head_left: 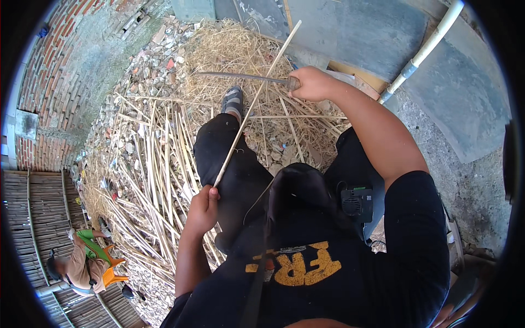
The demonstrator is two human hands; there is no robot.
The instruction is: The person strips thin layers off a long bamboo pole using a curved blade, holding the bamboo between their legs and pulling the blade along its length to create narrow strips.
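Note:
My left hand, low and left of centre, is closed round the near end of a long, pale bamboo strip. The strip slants up and away to the right, over my dark trouser leg. Further off, my right hand grips the short handle of a long-bladed knife, like a machete. Its dark, slightly curved blade points left and crosses the strip in view. Whether blade and strip touch, I cannot tell.
Bamboo strips lie heaped on rubble at my left. Beyond my sandalled foot is a pile of dry shavings. Grey panels and a white pipe stand right. Another person sits on an orange chair at far left.

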